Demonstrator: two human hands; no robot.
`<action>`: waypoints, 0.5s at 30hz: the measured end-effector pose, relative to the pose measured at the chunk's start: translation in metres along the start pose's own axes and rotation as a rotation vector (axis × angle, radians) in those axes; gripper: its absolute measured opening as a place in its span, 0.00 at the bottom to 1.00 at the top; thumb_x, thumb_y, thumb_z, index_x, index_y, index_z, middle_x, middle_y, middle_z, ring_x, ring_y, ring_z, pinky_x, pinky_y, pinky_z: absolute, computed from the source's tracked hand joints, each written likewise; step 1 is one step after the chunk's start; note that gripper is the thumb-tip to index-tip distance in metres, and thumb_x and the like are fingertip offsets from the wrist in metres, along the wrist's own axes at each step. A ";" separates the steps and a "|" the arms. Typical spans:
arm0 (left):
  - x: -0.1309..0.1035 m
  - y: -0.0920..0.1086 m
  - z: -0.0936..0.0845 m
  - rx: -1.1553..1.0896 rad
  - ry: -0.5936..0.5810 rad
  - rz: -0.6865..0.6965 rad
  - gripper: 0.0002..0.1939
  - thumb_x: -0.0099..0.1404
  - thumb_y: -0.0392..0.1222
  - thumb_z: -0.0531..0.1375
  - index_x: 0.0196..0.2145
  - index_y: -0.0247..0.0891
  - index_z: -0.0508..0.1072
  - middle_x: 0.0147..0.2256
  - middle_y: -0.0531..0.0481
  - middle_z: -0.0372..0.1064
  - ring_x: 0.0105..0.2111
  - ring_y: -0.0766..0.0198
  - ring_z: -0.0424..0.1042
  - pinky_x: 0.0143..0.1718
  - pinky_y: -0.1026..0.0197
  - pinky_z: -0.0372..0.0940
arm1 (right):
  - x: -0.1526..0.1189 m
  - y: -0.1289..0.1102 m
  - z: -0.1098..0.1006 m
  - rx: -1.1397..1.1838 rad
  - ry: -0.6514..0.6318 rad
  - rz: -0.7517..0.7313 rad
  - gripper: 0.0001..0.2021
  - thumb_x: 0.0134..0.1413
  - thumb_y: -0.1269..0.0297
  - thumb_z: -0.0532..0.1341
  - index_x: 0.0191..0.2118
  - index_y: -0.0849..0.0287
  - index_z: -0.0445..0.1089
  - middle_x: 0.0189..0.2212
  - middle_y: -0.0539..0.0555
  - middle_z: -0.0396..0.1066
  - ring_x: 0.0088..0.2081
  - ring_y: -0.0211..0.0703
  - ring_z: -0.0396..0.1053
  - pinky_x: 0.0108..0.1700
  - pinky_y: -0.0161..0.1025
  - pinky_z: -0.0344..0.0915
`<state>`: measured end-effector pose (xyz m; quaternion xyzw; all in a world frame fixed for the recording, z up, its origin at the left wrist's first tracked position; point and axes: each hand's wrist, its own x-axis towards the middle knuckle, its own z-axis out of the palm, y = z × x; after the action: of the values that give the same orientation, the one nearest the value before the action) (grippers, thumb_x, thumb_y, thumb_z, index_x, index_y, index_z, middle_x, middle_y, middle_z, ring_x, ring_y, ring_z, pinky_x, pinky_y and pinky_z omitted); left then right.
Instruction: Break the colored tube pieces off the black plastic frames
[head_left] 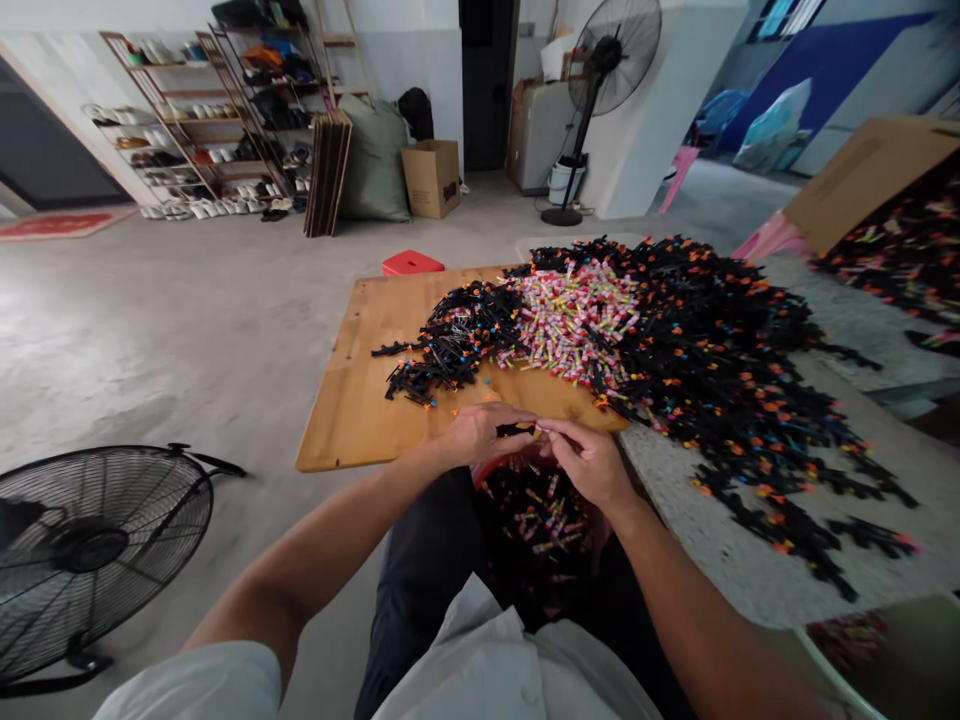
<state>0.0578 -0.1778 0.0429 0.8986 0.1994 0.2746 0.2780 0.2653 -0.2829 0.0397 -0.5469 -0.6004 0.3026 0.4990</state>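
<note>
My left hand [480, 432] is closed on a small black toy gun [514, 430] above my lap. The fingers of my right hand [591, 462] pinch at the toy's right end; whatever small piece they hold is too small to make out. Below both hands, a red tub [480, 474] between my legs holds black toys and several pink-and-yellow tubes [553, 520]. On the wooden board [367, 400] ahead lie a pile of black toy parts [457, 340] and a heap of small pink, white and yellow tubes [574, 315].
Black toy guns with orange tips [720, 340] cover much of the stone-like tabletop [690, 540] at right. A floor fan [90, 550] stands at left. Beyond the board are a red stool [412, 263], a cardboard box [431, 178] and a standing fan [606, 55].
</note>
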 end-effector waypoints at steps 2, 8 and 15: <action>-0.001 -0.001 0.001 0.005 -0.005 0.003 0.18 0.73 0.54 0.61 0.51 0.40 0.82 0.44 0.44 0.82 0.42 0.59 0.81 0.45 0.62 0.71 | -0.001 0.001 0.000 -0.018 -0.012 -0.027 0.12 0.64 0.62 0.63 0.47 0.51 0.83 0.33 0.53 0.82 0.31 0.47 0.78 0.41 0.45 0.76; -0.007 0.007 0.001 -0.028 -0.054 -0.012 0.18 0.75 0.52 0.59 0.54 0.42 0.80 0.48 0.46 0.81 0.45 0.61 0.80 0.46 0.63 0.71 | -0.003 0.006 -0.005 0.161 -0.104 0.121 0.12 0.63 0.58 0.64 0.45 0.55 0.83 0.30 0.53 0.81 0.32 0.46 0.78 0.39 0.42 0.74; -0.022 0.010 0.017 -0.026 -0.132 -0.010 0.18 0.76 0.51 0.57 0.55 0.41 0.78 0.47 0.44 0.80 0.45 0.60 0.80 0.47 0.62 0.71 | -0.018 0.022 -0.005 0.242 -0.159 0.230 0.13 0.62 0.57 0.65 0.45 0.58 0.82 0.27 0.53 0.79 0.28 0.44 0.76 0.35 0.41 0.72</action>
<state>0.0533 -0.2032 0.0284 0.9100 0.1816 0.2159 0.3037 0.2761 -0.2958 0.0163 -0.5221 -0.5309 0.4699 0.4741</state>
